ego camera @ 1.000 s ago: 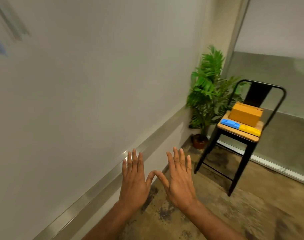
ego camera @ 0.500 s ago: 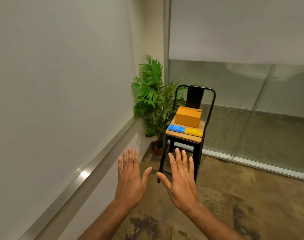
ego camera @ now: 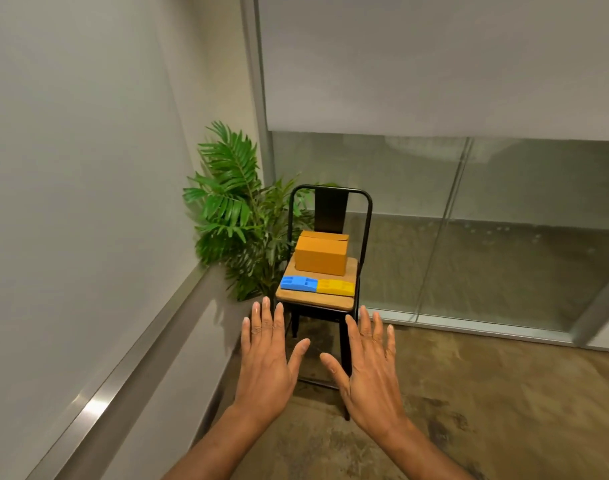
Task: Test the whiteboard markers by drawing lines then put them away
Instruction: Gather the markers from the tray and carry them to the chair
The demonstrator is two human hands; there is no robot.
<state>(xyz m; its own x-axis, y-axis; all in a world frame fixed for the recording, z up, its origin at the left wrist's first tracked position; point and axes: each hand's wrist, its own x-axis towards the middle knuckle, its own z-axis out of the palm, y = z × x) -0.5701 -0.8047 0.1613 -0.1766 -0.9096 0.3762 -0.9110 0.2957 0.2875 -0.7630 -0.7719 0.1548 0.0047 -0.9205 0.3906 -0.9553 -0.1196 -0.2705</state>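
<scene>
Both hands float palm down in the lower middle of the frame, holding nothing. The left hand [ego camera: 266, 362] has its fingers straight and close together with the thumb out to the right. The right hand [ego camera: 372, 372] has its fingers straight and slightly fanned, with the thumb pointing left. The two thumbs are near each other but apart.

Just above the fingertips, in the centre of the frame, stands a black metal chair [ego camera: 364, 216] with a wooden seat. A closed cardboard box [ego camera: 321, 252] sits at the back of the seat. In front of it a blue plastic piece [ego camera: 299, 283] and a yellow plastic piece [ego camera: 336, 287] lie end to end, touching, near the seat's front edge. No marker can be made out as such, and whether these two pieces belong to the markers cannot be told.

The whiteboard [ego camera: 71, 168] fills the left side of the frame, pale and glossy. A brushed metal ledge [ego camera: 150, 348] runs along its lower edge, from the lower left up toward the corner. A green leafy plant [ego camera: 233, 216] stands in that corner, just left of the chair and partly behind it.

Across the right side runs a glass wall [ego camera: 486, 220], with a white blind [ego camera: 434, 64] covering its upper part. The floor [ego camera: 504, 393] at lower right is mottled brown concrete.
</scene>
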